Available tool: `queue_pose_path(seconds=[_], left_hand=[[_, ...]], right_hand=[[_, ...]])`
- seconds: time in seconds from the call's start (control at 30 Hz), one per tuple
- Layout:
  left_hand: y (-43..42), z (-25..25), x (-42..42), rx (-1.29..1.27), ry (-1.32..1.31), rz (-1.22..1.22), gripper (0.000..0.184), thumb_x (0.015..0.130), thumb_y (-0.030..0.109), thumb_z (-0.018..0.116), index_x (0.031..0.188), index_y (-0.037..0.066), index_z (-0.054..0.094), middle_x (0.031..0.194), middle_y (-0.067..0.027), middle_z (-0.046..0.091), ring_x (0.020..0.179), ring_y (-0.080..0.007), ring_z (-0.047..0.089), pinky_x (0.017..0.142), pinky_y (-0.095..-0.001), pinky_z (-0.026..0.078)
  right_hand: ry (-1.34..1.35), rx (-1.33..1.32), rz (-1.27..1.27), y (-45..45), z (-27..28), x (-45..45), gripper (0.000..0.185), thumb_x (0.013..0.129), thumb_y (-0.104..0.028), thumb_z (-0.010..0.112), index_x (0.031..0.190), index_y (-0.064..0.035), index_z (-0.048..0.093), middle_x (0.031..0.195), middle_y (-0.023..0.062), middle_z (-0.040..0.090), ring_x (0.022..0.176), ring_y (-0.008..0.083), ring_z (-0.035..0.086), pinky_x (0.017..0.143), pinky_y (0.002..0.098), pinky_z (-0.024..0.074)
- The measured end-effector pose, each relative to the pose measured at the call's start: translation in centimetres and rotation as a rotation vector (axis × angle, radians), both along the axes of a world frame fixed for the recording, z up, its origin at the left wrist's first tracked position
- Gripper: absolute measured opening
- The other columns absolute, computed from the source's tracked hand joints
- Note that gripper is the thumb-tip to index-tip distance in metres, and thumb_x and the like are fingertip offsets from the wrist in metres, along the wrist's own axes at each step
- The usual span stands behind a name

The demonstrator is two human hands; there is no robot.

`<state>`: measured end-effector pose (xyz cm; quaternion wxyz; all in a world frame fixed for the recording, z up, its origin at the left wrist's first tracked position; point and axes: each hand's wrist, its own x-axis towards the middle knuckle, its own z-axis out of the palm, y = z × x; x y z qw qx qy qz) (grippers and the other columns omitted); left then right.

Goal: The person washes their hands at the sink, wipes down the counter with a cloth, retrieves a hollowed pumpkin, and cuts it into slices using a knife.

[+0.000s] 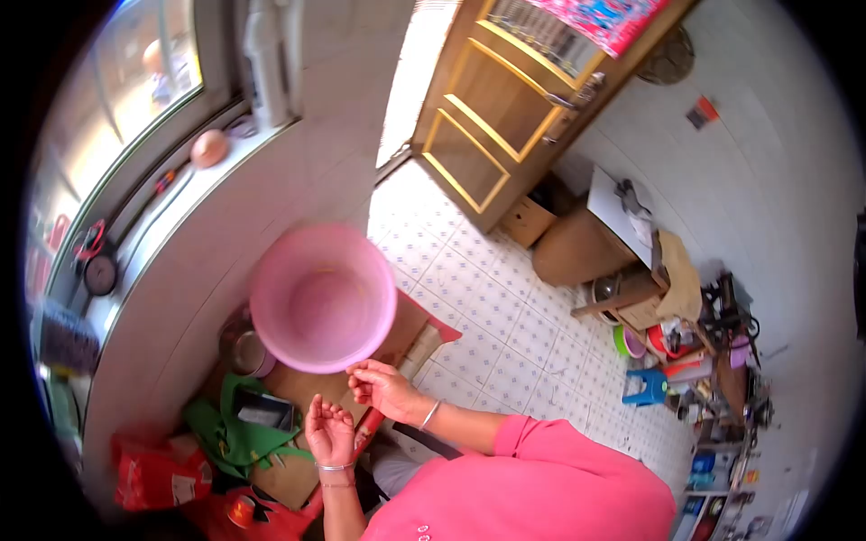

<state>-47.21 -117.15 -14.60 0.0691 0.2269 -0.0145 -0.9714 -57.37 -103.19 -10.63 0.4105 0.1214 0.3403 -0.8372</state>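
Note:
My left hand [331, 435] is palm up near the front of the low table, its fingers loosely bent and apart, with nothing visible in it. Just right of it and higher, my right hand [381, 389] has its thumb and fingertips drawn together by the lower rim of a pink basin [323, 298]. Whether anything small is between those fingertips is too blurred to tell. The basin stands on the brown tabletop [397, 338], and its inside shows no distinct object. Both wrists wear bracelets.
Left of the basin is a metal pot [248, 350]. A green bag [225, 424] with a dark phone-like object [263, 410] and red bags [162, 473] lie nearby. A windowsill [180, 212] runs along the left, a wooden door [505, 108] stands ajar, and a blue stool [644, 388] is at right.

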Motion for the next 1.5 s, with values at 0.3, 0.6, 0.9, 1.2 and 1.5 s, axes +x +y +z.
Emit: queue_pose_path(seconds=[0.3,0.6,0.9,1.2,1.5], left_hand=[[22.8,6.1,-14.5,-0.019,0.227,-0.552,0.032,0.095,0.029,0.046,0.115,0.010,0.061,0.116,-0.0087,0.063,0.109,-0.0221,0.058,0.093,-0.0406,0.046],[61.3,6.9,-21.2,0.151,0.079,-1.174,0.024,0.089,0.023,0.056,0.106,0.007,0.062,0.105,-0.0082,0.066,0.100,-0.0215,0.060,0.090,-0.0388,0.046],[80.5,4.1,-30.3,0.093,0.088,-1.407,0.017,0.091,0.016,0.049,0.095,0.007,0.063,0.088,-0.0048,0.066,0.084,-0.0184,0.061,0.080,-0.0329,0.048],[103.2,2.1,-42.5,0.180,0.068,-1.551,0.014,0.091,0.016,0.050,0.089,0.008,0.061,0.079,-0.0020,0.064,0.078,-0.0162,0.061,0.076,-0.0313,0.049],[127.1,2.2,-45.8,0.154,0.042,-1.747,0.012,0.091,0.015,0.052,0.091,0.007,0.061,0.082,-0.0028,0.064,0.076,-0.0171,0.060,0.075,-0.0322,0.050]], right_hand=[[0.084,-0.044,-0.701,28.8,2.7,-5.4,0.013,0.090,-0.014,0.055,0.102,-0.0077,0.059,0.083,0.0026,0.061,0.073,0.0134,0.057,0.069,0.0308,0.0497],[0.251,0.067,-1.238,64.6,5.2,-2.7,0.020,0.091,-0.017,0.055,0.109,-0.0090,0.058,0.095,0.0029,0.061,0.080,0.0130,0.058,0.073,0.0303,0.0495],[0.090,0.152,-1.704,87.4,2.0,-4.9,0.013,0.087,-0.014,0.058,0.099,-0.0108,0.060,0.085,0.0006,0.059,0.071,0.0116,0.053,0.071,0.0298,0.0481],[0.017,0.296,-1.911,109.7,1.1,-11.1,0.010,0.086,-0.014,0.060,0.095,-0.0103,0.060,0.082,-0.0003,0.059,0.070,0.0115,0.054,0.070,0.0288,0.0480],[-0.069,0.353,-2.051,131.5,-1.1,-10.4,0.012,0.088,-0.017,0.059,0.097,-0.0086,0.060,0.083,0.0002,0.061,0.072,0.0123,0.057,0.072,0.0297,0.0498]])
